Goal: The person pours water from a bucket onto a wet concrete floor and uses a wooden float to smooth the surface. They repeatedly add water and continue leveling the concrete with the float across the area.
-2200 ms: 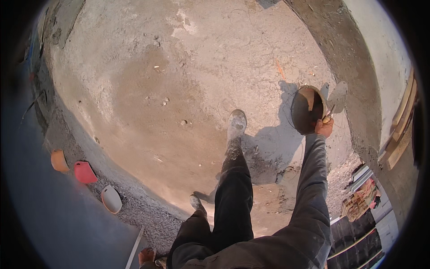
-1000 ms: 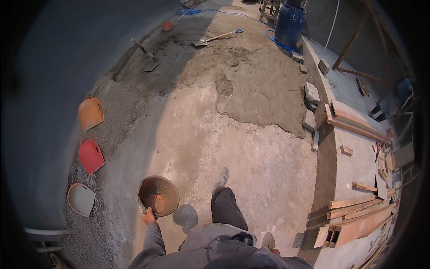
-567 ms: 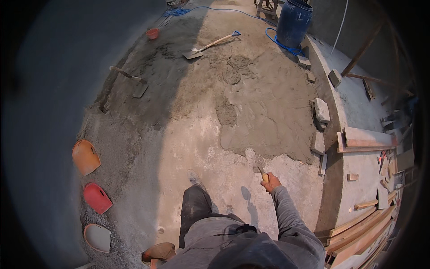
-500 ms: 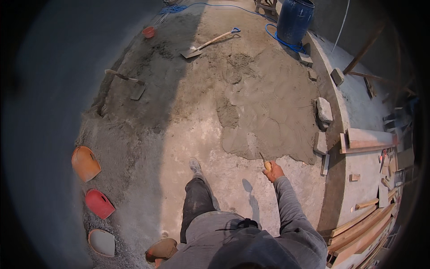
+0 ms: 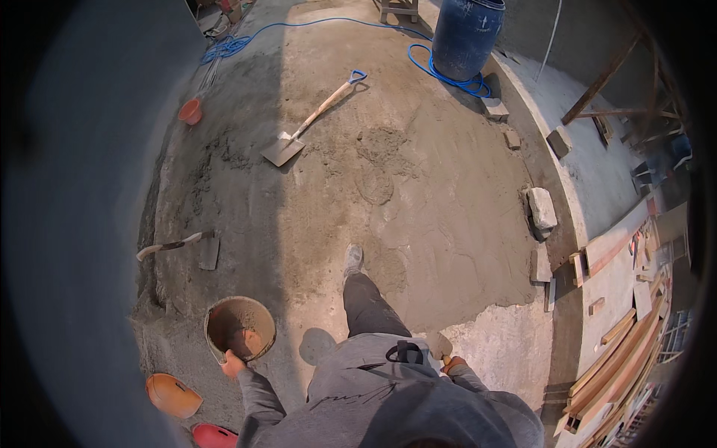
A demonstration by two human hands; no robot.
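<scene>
Across the concrete floor (image 5: 246,224) spreads a grey mortar heap (image 5: 448,224), a shovel (image 5: 310,123) lying at its far edge. Nearer, the left hand (image 5: 232,365) grips the rim of a round mortar pan (image 5: 240,327); the right hand (image 5: 453,364) closes around a trowel (image 5: 441,347).

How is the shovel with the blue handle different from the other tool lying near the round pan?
The shovel has a long pale wooden shaft ending in a blue grip; the hoe has a shorter, darker, slightly bent handle. The shovel's blade is pointed and in line with its shaft; the hoe's flat blade sits crosswise. The shovel lies far off; the hoe lies near the pan. Both lie flat on sandy ground.
</scene>
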